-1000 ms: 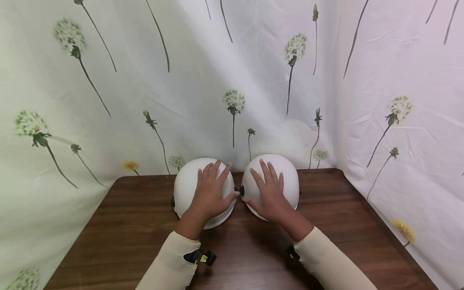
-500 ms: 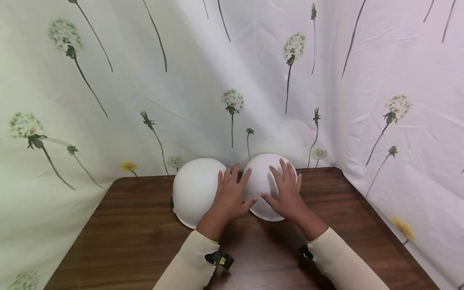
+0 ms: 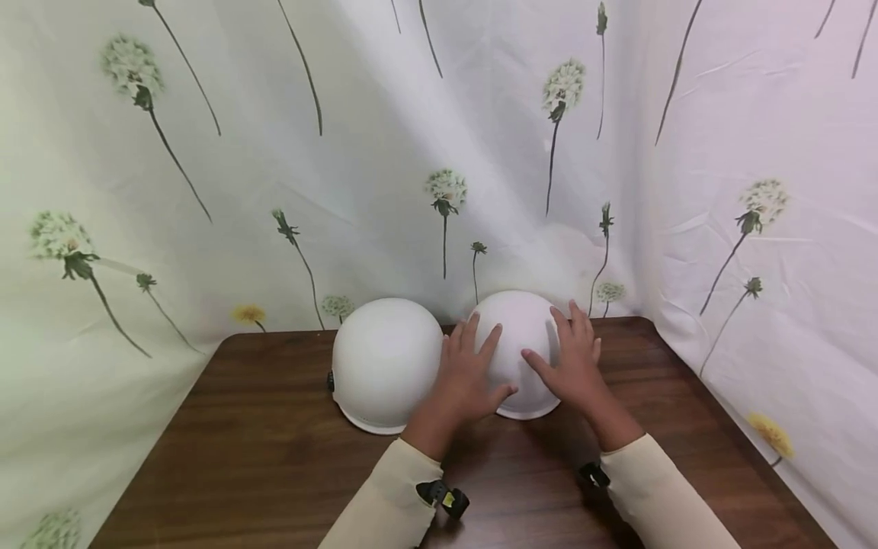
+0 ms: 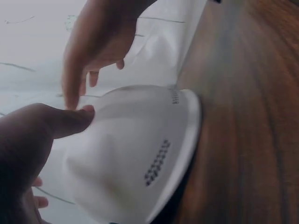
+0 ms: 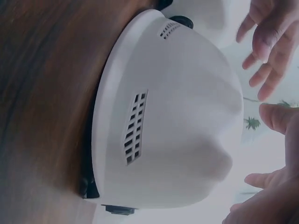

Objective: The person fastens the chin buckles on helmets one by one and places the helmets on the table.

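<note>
Two white domed helmets rest side by side at the back of the table, the left helmet [image 3: 384,358] and the right helmet [image 3: 514,343]. Over the left side of the right helmet is my left hand [image 3: 469,377], fingers spread. My right hand [image 3: 576,362] is at that helmet's right side, fingers spread too. Rows of vent holes show on the helmet [image 4: 131,140] in the left wrist view. In the right wrist view both hands stand a little off the helmet [image 5: 187,107]; neither grips it.
The brown wooden table [image 3: 274,473] reaches back to a white cloth [image 3: 384,191] printed with dandelions, which also hangs along both sides. A black knob [image 3: 331,380] is on the left helmet's side. Black straps show at both wrists.
Both hands have moved right: the left hand from the left helmet to the right one, the right hand from the right helmet's top to its right side. The helmets stay in place.
</note>
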